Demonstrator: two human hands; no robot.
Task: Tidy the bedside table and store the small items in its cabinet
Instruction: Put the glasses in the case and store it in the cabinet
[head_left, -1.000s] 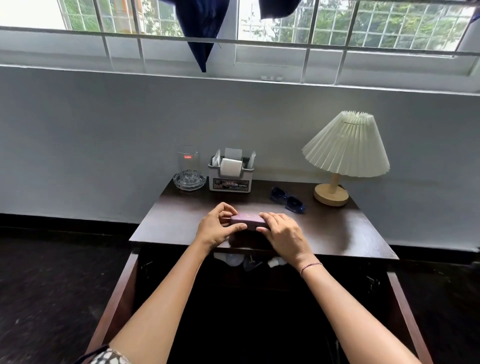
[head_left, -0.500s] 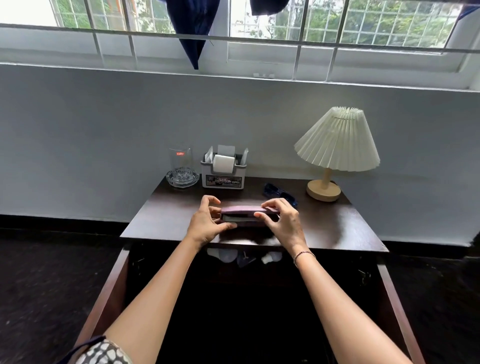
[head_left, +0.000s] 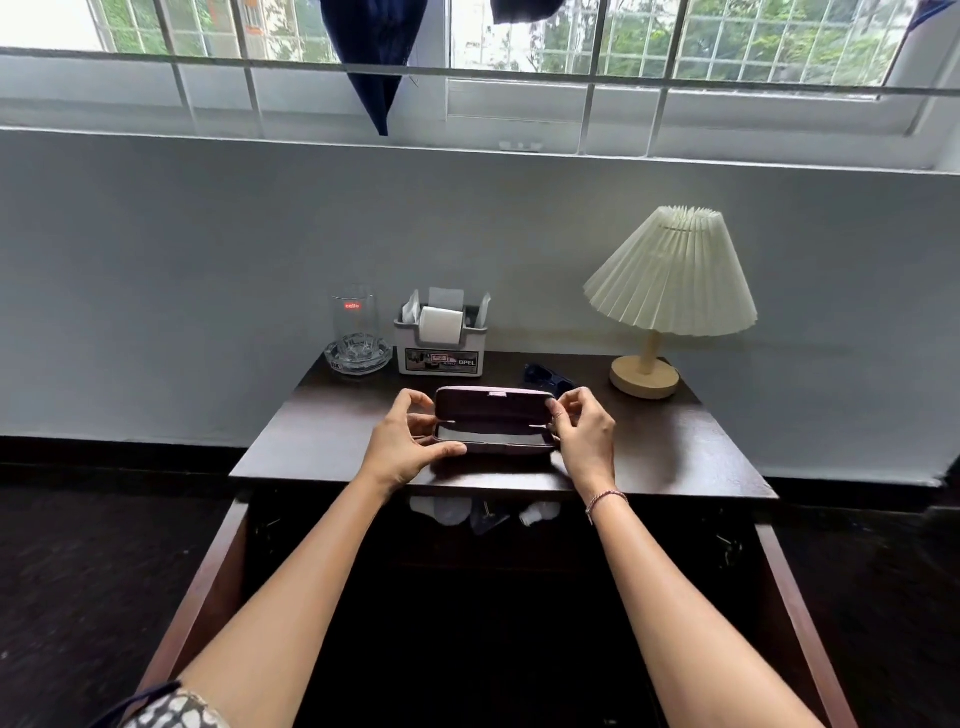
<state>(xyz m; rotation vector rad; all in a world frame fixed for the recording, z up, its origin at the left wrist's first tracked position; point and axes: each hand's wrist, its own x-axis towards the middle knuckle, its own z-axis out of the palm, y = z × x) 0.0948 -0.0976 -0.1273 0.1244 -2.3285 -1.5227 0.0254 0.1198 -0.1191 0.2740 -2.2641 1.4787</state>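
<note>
A mauve glasses case (head_left: 493, 421) rests near the front edge of the dark wooden bedside table (head_left: 675, 457), its lid swung up and its pale lining showing. My left hand (head_left: 405, 447) grips the case's left end, thumb along the front of its base. My right hand (head_left: 584, 434) holds the right end, fingers pinched at the lid's corner. Dark blue sunglasses (head_left: 548, 379) lie just behind the case. Below the tabletop both cabinet doors stand open, and several small pale items (head_left: 483, 512) sit on the shelf inside.
At the back left, a drinking glass (head_left: 354, 314) stands in a glass ashtray (head_left: 357, 356), next to a white organiser (head_left: 441, 343) with a paper roll. A pleated lamp (head_left: 670, 291) stands at the back right. The open doors (head_left: 795, 623) flank my arms.
The case was shut under both hands; its lid has been lifted in steps and now stands fully open. The view has shifted slightly.
</note>
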